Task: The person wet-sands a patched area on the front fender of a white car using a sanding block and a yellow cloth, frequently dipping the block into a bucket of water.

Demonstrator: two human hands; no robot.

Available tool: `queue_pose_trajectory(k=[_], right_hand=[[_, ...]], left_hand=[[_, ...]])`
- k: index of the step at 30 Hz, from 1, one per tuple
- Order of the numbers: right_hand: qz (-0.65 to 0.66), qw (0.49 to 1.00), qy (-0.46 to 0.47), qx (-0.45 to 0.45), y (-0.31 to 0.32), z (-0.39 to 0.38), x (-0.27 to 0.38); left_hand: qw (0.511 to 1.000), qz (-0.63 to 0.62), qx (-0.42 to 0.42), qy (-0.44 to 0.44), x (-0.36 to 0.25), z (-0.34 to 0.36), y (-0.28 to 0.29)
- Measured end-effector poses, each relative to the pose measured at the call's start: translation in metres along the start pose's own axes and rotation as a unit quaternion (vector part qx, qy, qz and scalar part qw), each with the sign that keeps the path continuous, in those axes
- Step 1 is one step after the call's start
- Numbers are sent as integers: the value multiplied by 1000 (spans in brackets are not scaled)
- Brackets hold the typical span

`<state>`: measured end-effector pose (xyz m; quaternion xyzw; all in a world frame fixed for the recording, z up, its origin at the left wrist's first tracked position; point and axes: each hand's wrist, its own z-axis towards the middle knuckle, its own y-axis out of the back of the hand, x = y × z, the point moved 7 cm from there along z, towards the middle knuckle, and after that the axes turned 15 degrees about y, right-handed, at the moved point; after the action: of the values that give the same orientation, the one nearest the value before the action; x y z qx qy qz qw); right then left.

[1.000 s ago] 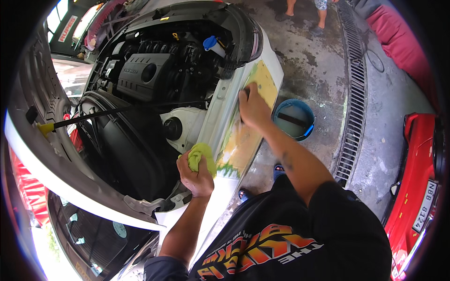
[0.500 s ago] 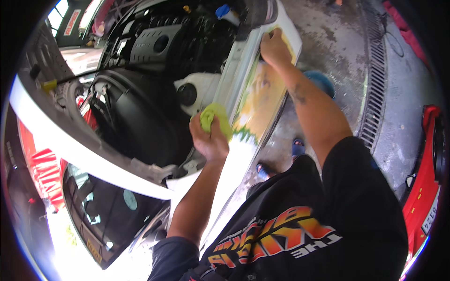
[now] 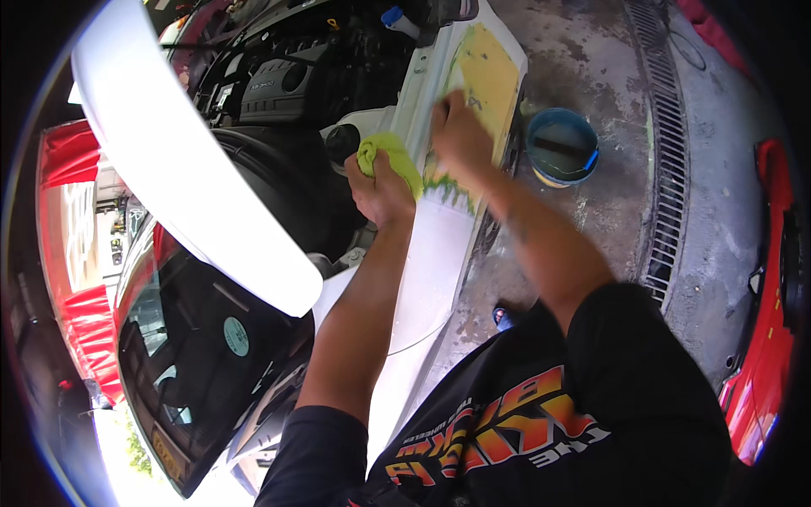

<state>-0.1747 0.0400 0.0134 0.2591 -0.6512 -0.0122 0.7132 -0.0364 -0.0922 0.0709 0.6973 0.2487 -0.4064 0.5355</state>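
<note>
Left hand [image 3: 384,193] is grasping one yellow-green cloth [image 3: 395,152]; cloth is sitting bunched between thumb and fingers, loose end spilling out to the right, near the inner edge of one white fender [image 3: 443,237]. Right hand [image 3: 463,139] is curling over the near part of one yellow patch [image 3: 492,72] on the fender; blurred, can't tell if gripping anything. One blue bucket [image 3: 557,120] is standing right of the fender, one drain grate [image 3: 667,211] running beyond.

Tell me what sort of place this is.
Probably a car body repair shop: the engine lies exposed, a white fender bears a yellow-and-green patch, and a bucket stands nearby.
</note>
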Motion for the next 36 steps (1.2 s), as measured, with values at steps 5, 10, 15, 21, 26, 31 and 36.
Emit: queue_pose_trajectory(k=[5, 10, 15, 21, 26, 31, 36], right_hand=[[-21, 980, 141, 137, -57, -195, 20], [-82, 994, 54, 42, 33, -224, -113], [-124, 975, -109, -151, 219, -259, -250], [-102, 953, -44, -280, 345, -229, -333], [-77, 964, -48, -249, 436, -170, -397], [-54, 966, -122, -221, 530, -123, -426], [-41, 970, -152, -185, 546, -59, -403]], left_hand=[[993, 104, -38, -39, -3, 5, 16], [944, 159, -33, -287, -18, -51, 22], [788, 327, -11, -521, 16, -116, 25], [729, 380, 25, -569, -13, -90, -76], [733, 497, 53, -462, -103, -26, -222], [753, 491, 44, -436, -145, 6, -335], [827, 455, 36, -328, -152, 10, -382]])
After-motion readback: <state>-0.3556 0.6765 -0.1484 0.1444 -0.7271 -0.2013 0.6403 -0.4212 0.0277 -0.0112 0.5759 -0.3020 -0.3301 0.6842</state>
